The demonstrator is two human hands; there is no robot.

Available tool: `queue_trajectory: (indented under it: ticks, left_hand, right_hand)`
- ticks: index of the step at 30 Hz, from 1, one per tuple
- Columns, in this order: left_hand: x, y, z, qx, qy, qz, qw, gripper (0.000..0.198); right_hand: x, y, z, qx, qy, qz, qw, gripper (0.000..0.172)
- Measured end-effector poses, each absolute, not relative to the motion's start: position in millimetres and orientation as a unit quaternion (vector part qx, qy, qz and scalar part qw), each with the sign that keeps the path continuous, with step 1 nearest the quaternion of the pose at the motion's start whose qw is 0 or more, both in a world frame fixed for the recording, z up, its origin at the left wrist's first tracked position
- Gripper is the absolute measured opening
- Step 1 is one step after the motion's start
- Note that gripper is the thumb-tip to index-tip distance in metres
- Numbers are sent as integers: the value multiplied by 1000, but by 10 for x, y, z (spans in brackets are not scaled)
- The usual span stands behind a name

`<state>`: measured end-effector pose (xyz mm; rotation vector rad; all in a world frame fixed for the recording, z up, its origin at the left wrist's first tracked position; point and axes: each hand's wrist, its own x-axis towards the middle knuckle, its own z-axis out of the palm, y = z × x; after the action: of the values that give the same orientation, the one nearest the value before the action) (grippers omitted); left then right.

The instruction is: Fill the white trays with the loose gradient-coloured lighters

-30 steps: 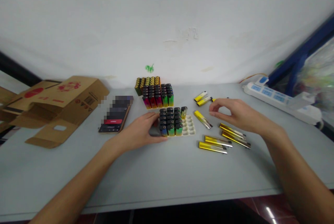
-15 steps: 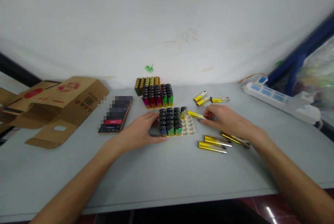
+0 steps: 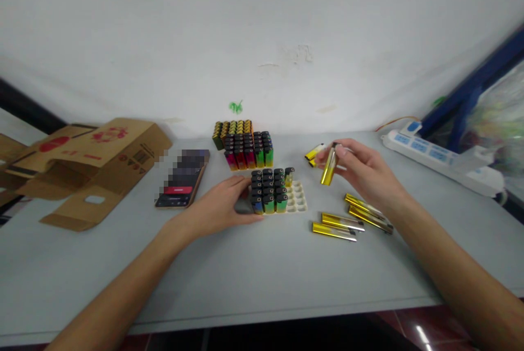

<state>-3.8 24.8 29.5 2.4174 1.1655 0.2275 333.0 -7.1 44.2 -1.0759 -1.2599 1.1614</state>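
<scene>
A white tray (image 3: 302, 203) with round sockets holds several upright lighters (image 3: 268, 198) with black tops and blue-green bodies, filling its left part. One yellow lighter (image 3: 289, 177) stands in the back row of the right part. My left hand (image 3: 221, 201) is curved round the tray's left side, thumb at the front corner and fingers behind. To the right of the tray, my right hand (image 3: 356, 165) pinches a yellow-and-silver lighter (image 3: 328, 166) near its top, its lower end pointing down, above the table. Loose yellow lighters (image 3: 333, 231) lie in front of that hand; others (image 3: 313, 153) are partly hidden behind it.
Behind the tray stand packed groups of lighters, red and green (image 3: 249, 157) and gold-topped (image 3: 232, 128). At left are a phone (image 3: 184, 176) and an open cardboard box (image 3: 118, 160). A white power strip (image 3: 442, 160) lies at right; the wall (image 3: 262, 40) rises behind.
My right hand has lifted up and back, with a lighter now hanging from its fingers. Another lighter now lies by the front group. My left hand has stayed at the tray.
</scene>
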Motion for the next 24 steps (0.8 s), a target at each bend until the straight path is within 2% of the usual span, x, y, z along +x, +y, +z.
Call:
queue_trajectory:
  ticks: [4, 7, 16, 20, 24]
  left_hand:
    - [-34, 249, 297, 876, 420, 84, 221, 54]
    - [-36, 249, 288, 877, 419, 84, 219, 54]
    - [-42, 244, 291, 875, 418, 90, 226, 56]
    - [-44, 239, 290, 874, 418, 100, 229, 56]
    - [-44, 247, 277, 873, 421, 95, 227, 55]
  right_hand:
    - [3205, -126, 445, -390, -456, 607, 521, 34]
    - [3117, -133, 402, -404, -461, 613, 499, 38]
    - [3046, -84, 264, -539, -588, 406, 446, 64]
    - [3054, -54, 213, -571, -619, 312, 439, 58]
    - [3059, -44, 200, -580, -616, 303, 439, 46]
